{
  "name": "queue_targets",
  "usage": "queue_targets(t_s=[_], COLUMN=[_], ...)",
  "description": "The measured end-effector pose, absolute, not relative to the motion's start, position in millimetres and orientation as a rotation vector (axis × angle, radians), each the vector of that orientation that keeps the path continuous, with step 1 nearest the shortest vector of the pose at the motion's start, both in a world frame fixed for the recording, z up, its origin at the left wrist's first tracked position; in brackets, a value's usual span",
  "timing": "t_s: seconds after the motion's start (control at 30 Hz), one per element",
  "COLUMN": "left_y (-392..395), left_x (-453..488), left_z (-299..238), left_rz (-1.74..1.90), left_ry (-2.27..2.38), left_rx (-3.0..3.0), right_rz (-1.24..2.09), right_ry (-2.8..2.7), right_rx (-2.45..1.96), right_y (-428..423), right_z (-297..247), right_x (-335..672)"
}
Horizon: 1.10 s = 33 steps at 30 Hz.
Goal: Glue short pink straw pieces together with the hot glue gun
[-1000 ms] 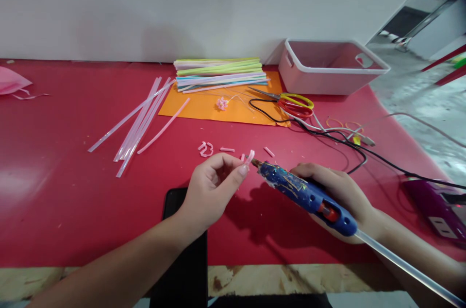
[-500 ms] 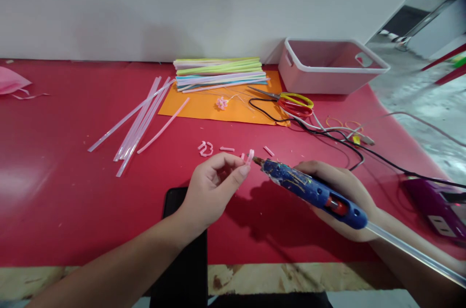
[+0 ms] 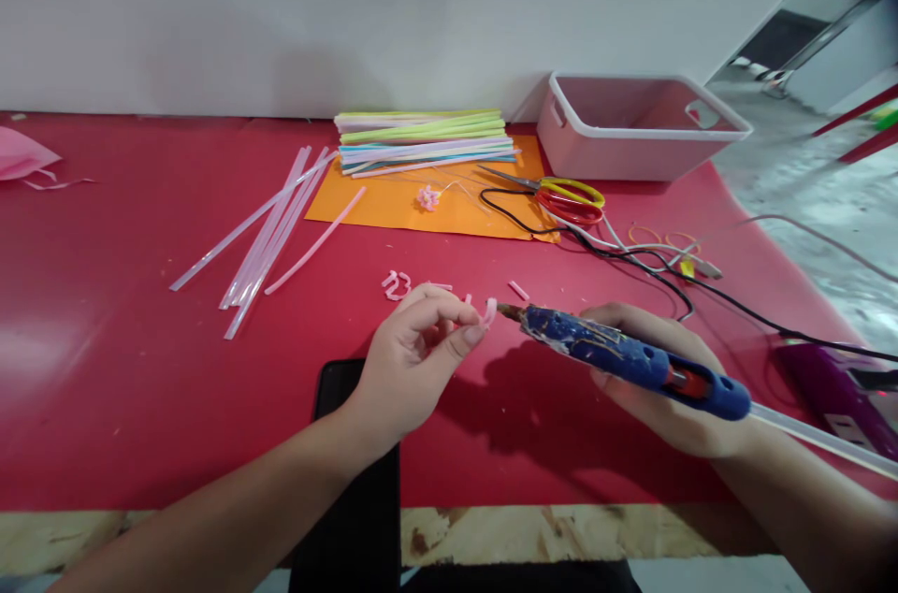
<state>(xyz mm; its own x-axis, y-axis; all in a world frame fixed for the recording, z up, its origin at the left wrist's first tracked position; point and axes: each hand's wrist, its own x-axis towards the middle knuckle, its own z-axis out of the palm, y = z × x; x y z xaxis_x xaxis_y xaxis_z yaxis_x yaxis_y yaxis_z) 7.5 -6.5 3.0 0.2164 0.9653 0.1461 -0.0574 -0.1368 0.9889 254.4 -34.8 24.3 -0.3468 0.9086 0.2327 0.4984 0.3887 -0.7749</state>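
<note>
Between the thumb and fingers of my left hand (image 3: pixel 413 359) is a short curved piece of pink pipe cleaner (image 3: pixel 490 310). My right hand (image 3: pixel 666 387) is wrapped round a blue hot glue gun (image 3: pixel 603 345) with a clear glue stick (image 3: pixel 818 436) coming out of its back end. The gun's worn, glue-smeared nozzle points left, its tip at or very near the pink piece. Several short pink pieces (image 3: pixel 397 284) lie on the red tabletop just beyond my left hand, some bent and some straight. A black phone-like slab (image 3: pixel 351 499) lies partly under my left forearm.
Clear-wrapped pink strips (image 3: pixel 270 247) lie left. Coloured pipe cleaners (image 3: pixel 425 144) and a small pink flower (image 3: pixel 427 197) rest on an orange envelope (image 3: pixel 393 211). Scissors (image 3: pixel 570 200), tangled cables (image 3: pixel 631 252), a pink bin (image 3: pixel 631 153) and a purple power strip (image 3: pixel 834 397) are right.
My right hand has drawn the glue gun slightly to the right. The pink piece in my left hand has shifted a little right and down and looks more curved.
</note>
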Motion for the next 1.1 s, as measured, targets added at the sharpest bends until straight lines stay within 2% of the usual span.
queue_targets(t_s=[0.2,0.43,0.83,1.1], left_y=[-7.8,-8.2,-4.7,-4.1], left_x=[6.2,6.4,3.3,3.8], left_z=[5.0,8.8,2.7,-1.9], left_rz=[1.125,1.061,0.969,1.036], left_ry=[0.957,0.974,0.610,0.587], left_rx=[1.369,1.315,1.168,1.217], right_rz=[0.796,0.834,0.863,0.898], right_ry=[-1.919,-2.080,-2.068,-2.119], right_rx=[-1.292,-1.154,-1.111,-1.073], right_y=[-35.2,-34.4,-37.1,-35.3], right_z=[22.1,22.8,22.2,25.2], right_x=[264.8,259.1,253.3,258.2])
